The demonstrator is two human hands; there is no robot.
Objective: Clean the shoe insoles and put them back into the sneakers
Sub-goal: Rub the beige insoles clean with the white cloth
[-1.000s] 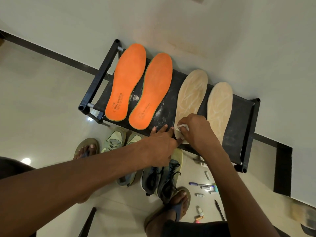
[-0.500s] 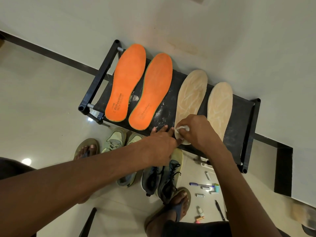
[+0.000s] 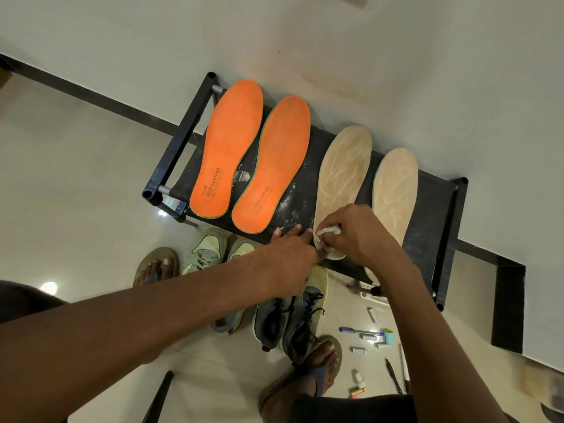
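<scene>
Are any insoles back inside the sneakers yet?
No: both orange insoles and both beige insoles lie on the black rack.

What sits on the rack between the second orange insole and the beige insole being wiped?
In the head view, only bare black rack surface dusted with white specks separates the orange insole from the beige insole.

A black rack (image 3: pixel 444 227) carries two orange insoles (image 3: pixel 227 148) and two beige insoles (image 3: pixel 345 166).

foam insoles, left pair (image 3: pixel 227 148): orange, dark print
insoles, right pair (image 3: pixel 343 166): beige, pale streaks
rack (image 3: pixel 439 227): black
laced sneakers (image 3: pixel 287 322): dark grey
</scene>
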